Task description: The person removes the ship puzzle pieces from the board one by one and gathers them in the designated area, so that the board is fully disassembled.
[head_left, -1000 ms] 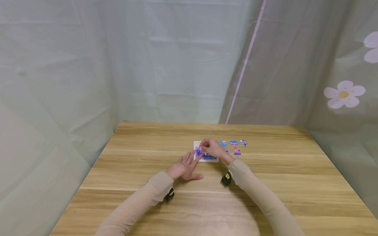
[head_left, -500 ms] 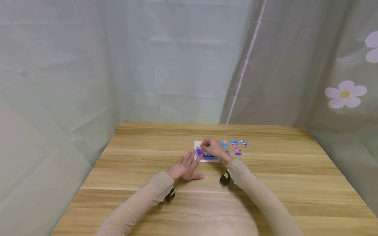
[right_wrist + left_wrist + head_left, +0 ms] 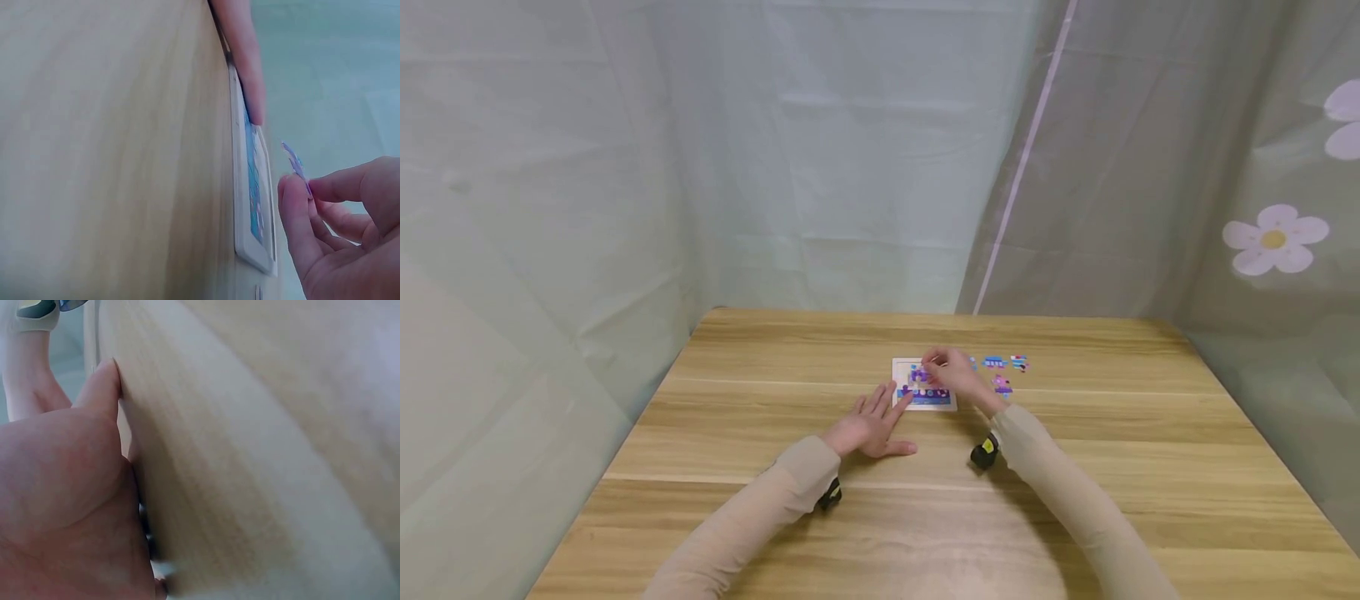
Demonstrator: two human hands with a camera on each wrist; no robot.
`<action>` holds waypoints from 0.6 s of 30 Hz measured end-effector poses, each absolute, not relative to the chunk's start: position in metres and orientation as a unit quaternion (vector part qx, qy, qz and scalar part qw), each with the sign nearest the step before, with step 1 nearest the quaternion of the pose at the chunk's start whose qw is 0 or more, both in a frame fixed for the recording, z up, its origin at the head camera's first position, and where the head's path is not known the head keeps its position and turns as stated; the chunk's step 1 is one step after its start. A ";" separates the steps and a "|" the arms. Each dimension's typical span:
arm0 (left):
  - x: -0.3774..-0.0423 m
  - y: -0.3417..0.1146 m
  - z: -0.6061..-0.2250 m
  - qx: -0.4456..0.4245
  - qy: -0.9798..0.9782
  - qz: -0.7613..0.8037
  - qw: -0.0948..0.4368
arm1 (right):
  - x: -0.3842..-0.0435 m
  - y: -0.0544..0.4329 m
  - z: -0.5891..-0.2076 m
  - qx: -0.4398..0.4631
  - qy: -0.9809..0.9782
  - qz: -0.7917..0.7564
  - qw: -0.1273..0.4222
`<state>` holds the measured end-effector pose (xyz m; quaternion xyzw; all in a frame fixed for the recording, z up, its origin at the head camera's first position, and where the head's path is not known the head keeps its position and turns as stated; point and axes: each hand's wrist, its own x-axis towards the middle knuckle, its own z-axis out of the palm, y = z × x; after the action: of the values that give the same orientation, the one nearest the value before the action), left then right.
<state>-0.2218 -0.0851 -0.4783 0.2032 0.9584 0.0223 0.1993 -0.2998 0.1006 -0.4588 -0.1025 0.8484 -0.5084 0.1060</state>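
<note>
A white-framed jigsaw puzzle tray [image 3: 955,407] lies on the table, its lower part filled with a blue and purple strip of picture. My right hand [image 3: 953,372] pinches a purple puzzle piece [image 3: 918,375] between thumb and fingertips, over the tray. In the right wrist view the piece [image 3: 296,167] is held on edge, apart from the tray [image 3: 239,219]. Flat and spread, my left hand [image 3: 874,423] rests at the tray's left side, fingertips on its edge. The left wrist view shows the left palm and thumb [image 3: 103,390] against the wood.
Several loose puzzle pieces [image 3: 995,362] lie on the table [image 3: 1120,433] right of the tray, partly hidden by the right hand. Pale curtains [image 3: 850,167] hang behind the table and at both sides.
My right hand has lifted the purple piece from the tray's left part and moved slightly right with it, uncovering more of the strip below. The left hand stays in place.
</note>
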 end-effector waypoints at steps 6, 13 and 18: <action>-0.221 -0.085 -0.478 0.206 0.957 0.030 0.201 | -0.297 0.111 -0.455 -0.082 0.837 -0.530 0.110; -0.221 -0.085 -0.480 0.209 0.957 0.036 0.197 | -0.298 0.117 -0.457 -0.082 0.830 -0.539 0.118; -0.223 -0.086 -0.481 0.211 0.957 0.041 0.192 | -0.297 0.120 -0.456 -0.084 0.834 -0.531 0.122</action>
<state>-0.2229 -0.0859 -0.4811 0.2112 0.9575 0.0407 0.1923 -0.2971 0.1202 -0.4564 -0.0837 0.8342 -0.5311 0.1222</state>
